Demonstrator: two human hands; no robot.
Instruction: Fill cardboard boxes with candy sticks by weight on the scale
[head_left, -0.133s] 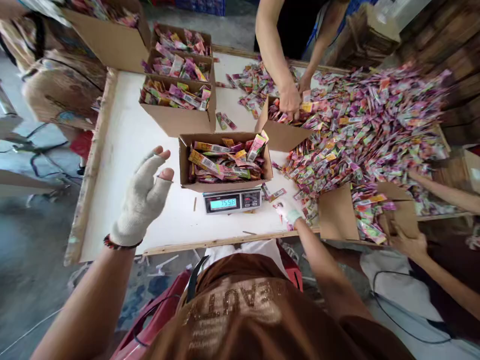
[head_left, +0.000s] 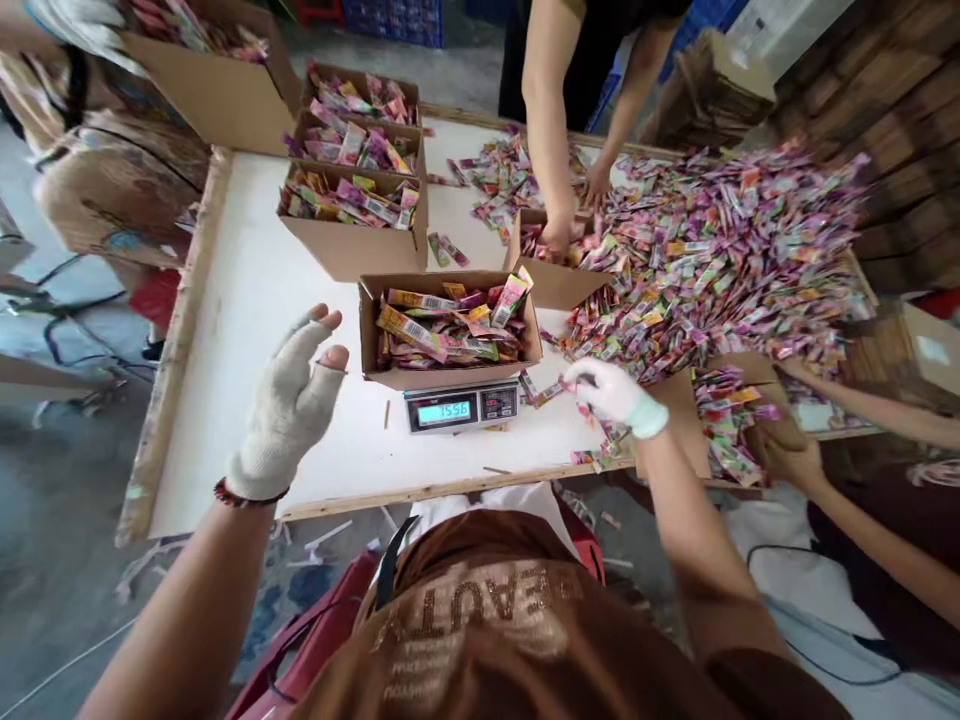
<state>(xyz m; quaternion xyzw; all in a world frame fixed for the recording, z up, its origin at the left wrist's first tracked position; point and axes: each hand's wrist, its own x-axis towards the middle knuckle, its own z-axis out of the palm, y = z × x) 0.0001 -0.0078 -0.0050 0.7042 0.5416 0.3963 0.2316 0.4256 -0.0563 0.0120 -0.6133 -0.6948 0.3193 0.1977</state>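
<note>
- One box of packets sits on the scale, long axis running left-right.
- Left hand: left of the scale, thumb and fingers apart.
- Right hand: right of the scale, fingers curled; pinch unclear.

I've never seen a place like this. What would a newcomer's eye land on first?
Probably the huge heap of colorful packets spread over the right side of the white table. Next, at the center, an open box full of them sits on a digital scale with a glowing display. To its left, the wearer's left hand is raised and empty, in a pale glove with bare fingertips.
</note>
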